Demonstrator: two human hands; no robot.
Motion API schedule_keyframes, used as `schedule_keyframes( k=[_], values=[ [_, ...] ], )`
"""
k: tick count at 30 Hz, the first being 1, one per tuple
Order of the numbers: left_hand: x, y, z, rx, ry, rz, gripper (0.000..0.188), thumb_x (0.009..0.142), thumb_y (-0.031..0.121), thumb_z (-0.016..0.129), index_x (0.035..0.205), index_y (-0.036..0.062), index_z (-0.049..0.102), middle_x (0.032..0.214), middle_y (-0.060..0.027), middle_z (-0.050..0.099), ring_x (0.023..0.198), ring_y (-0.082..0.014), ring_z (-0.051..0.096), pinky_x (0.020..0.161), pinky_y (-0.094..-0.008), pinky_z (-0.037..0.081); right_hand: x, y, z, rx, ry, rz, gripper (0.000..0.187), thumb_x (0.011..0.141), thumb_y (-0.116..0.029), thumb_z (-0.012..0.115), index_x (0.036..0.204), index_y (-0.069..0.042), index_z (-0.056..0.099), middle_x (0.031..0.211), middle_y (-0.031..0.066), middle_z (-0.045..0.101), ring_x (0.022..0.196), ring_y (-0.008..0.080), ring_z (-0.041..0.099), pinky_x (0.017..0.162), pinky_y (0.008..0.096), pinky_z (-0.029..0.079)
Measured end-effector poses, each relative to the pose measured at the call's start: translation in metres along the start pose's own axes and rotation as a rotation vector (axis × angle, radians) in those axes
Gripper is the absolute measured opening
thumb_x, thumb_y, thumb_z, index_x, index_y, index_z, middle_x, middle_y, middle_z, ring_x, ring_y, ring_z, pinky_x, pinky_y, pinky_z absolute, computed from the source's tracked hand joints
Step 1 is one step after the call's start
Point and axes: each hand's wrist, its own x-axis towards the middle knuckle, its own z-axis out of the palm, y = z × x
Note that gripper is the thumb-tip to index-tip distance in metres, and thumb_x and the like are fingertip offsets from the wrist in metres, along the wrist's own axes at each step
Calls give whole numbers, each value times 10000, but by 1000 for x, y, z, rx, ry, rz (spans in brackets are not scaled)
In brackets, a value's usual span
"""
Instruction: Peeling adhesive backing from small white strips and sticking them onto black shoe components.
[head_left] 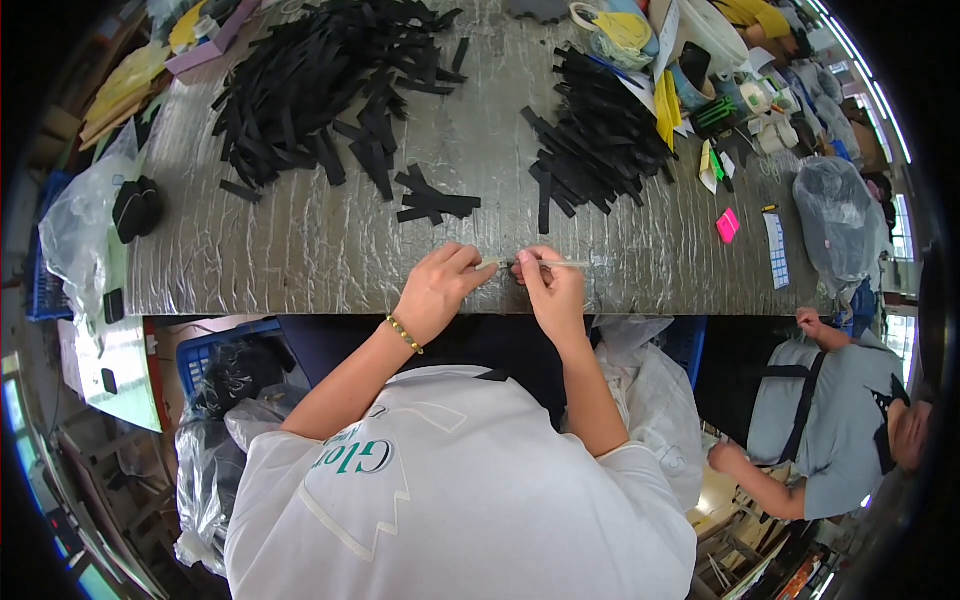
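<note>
So, both hands are up at the near edge of the tabletop [300, 250], working on 1 thin pale strip [545, 264]. The left hand [437, 290] pinches its left end between thumb and fingertips, a narrow closed grip. The right hand [553, 288] does the same a bit further along, fingers closed on the strip near its middle, and the rest pokes out past that hand to the right.

The strip lies flat, just above or on the tabletop (can't tell if it's touching). Its long axis runs left to right, roughly parallel to the near edge, free end pointing to the person's right. It's too thin to make out what it is.

As for how far along things are, my read is it's hard to call. There are 2 big heaps of black strips: a large pile [320, 80] at the far left and a second pile [595, 130] at the far right, plus a small cluster [435, 200] of maybe 4 or 5 pieces between them, nearer the hands. Nothing here obviously looks like a finished stack, so I'd guess plenty is left, but which pile is done I can't tell.

Off to the right there's a pink block [727, 225], a bagged bundle [838, 215], and another person [830, 430] seated lower down.
</note>
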Motion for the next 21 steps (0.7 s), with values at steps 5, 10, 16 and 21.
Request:
schedule_keyframes(
  k=[5,10,16,21],
  values=[
    [0,0,1,-1,8,0,342,757,4,633,1055,103,769,907,-44,615,868,-221,612,752,-348,544,-1,-9,1,-45,-23,-63,205,1001,-139,606,968,54,670,786,119,707,712,149,692,645,283,519],
    [0,0,1,-14,12,-8,336,759,4,631,1048,102,771,905,-43,616,862,-221,613,750,-347,544,-1,-7,1,-26,-14,-72,202,1001,-127,598,962,60,663,810,149,699,721,192,704,650,298,521],
    [0,0,1,-25,3,-30,330,757,-10,632,1032,103,775,903,-42,624,864,-224,618,745,-349,544,0,-4,0,-105,-30,-151,190,993,-113,599,968,65,661,837,156,694,733,226,701,669,316,530],
    [-2,-3,1,-81,-9,-82,400,788,-33,629,1154,91,735,911,-67,659,856,-258,634,755,-374,549,-4,-7,-3,-62,-89,-101,198,988,-129,610,978,59,668,843,163,691,726,234,694,667,320,522]
  ],
)
